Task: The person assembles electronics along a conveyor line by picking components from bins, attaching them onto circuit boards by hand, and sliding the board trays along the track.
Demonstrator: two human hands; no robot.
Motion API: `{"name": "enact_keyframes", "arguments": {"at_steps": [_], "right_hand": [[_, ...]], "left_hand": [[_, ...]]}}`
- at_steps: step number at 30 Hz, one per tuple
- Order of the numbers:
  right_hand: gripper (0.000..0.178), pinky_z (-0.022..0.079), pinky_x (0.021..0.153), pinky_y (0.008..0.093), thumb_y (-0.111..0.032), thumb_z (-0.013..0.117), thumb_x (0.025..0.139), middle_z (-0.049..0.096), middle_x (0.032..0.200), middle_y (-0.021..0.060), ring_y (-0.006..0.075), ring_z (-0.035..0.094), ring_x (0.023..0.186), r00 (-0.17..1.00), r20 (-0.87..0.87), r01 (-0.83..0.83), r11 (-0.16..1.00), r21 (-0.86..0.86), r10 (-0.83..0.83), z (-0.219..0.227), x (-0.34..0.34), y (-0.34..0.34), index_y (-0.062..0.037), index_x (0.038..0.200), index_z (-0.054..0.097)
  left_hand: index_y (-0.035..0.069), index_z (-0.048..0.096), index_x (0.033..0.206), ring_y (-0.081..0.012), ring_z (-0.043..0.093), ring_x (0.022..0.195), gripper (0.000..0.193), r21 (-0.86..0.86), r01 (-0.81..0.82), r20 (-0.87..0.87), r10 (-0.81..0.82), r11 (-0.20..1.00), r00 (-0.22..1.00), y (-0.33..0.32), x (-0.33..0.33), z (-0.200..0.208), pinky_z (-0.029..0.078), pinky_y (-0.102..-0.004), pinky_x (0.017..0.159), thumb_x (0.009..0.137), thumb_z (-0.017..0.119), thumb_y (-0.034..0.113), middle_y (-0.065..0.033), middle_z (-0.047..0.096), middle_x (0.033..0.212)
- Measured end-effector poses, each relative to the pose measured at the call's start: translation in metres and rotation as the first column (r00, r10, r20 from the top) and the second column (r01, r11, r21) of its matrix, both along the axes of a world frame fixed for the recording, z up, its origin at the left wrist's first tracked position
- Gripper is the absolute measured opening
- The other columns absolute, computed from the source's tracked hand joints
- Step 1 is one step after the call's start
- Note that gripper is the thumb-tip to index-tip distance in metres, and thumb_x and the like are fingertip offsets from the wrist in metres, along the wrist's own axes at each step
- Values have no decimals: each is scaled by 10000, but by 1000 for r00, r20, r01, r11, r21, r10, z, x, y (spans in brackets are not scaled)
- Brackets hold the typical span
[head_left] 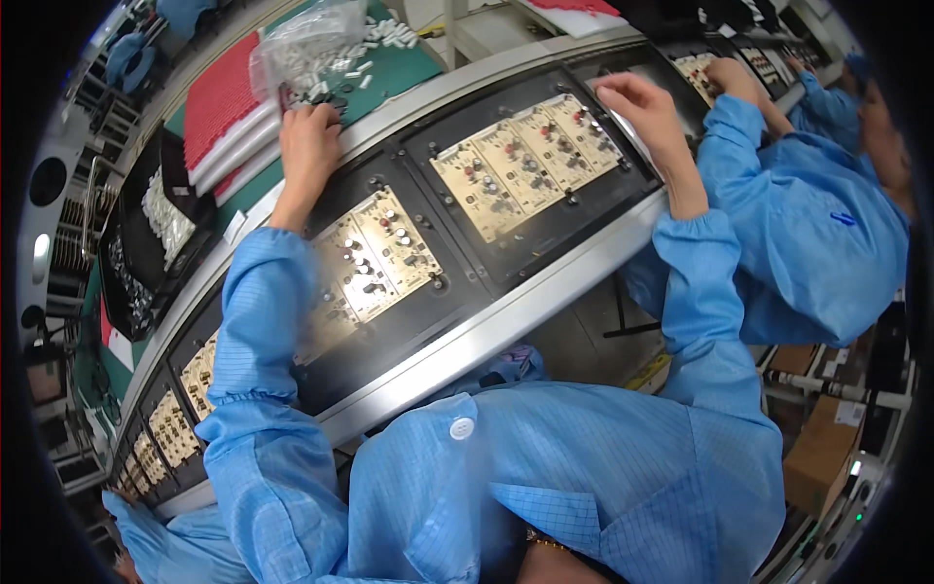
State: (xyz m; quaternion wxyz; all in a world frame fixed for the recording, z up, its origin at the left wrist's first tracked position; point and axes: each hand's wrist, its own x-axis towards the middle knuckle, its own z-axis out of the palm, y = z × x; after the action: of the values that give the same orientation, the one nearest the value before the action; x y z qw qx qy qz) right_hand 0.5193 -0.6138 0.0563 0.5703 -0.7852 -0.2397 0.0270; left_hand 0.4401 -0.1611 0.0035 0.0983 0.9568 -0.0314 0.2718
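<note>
At the far edge of the line, my left hand [309, 151] reaches over the rail to small black parts [336, 101] on a green mat [394, 80]. Its fingers are curled together, and whatever they hold is hidden. My right hand [650, 115] hovers past the right end of a panel of gold-coloured circuit boards [501, 185]. Thumb and fingers meet there in a pinch; anything between them is too small to make out. The panel sits in a black tray [545, 238], with red, black and silver components standing on it. A second circuit board panel [384, 248] lies to the left, partly behind my left sleeve.
White cylindrical parts [384, 35] spill from a clear plastic bag [302, 49]. Red bubble-textured sheets [219, 112] and a black bin [146, 234] of small parts stand left. A co-worker in blue [808, 214] works close on my right. A metal rail [467, 341] runs along the near side.
</note>
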Motion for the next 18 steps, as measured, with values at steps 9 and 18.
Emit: {"name": "enact_keyframes", "arguments": {"at_steps": [9, 18], "right_hand": [[170, 492, 796, 235, -75, 677, 891, 700, 924, 32, 101, 639, 868, 969, 150, 224, 955, -193, -197, -16, -42, -34, 1, 1044, 684], [127, 485, 823, 321, -73, 694, 837, 633, 937, 90, 238, 625, 919, 887, 460, 228, 906, -357, -42, -30, -51, -34, -28, 954, 710]], "left_hand": [[32, 604, 937, -341, 615, 829, 84, -3, 81, 40, -81, 997, 996, -45, -25, 43, 471, -436, 712, 857, 577, 33, -158, 636, 840], [29, 657, 1013, -216, 584, 760, 163, -471, 317, -214, -455, 823, 864, -136, -122, 63, 475, -316, 694, 851, 677, 31, -91, 632, 916]]}}
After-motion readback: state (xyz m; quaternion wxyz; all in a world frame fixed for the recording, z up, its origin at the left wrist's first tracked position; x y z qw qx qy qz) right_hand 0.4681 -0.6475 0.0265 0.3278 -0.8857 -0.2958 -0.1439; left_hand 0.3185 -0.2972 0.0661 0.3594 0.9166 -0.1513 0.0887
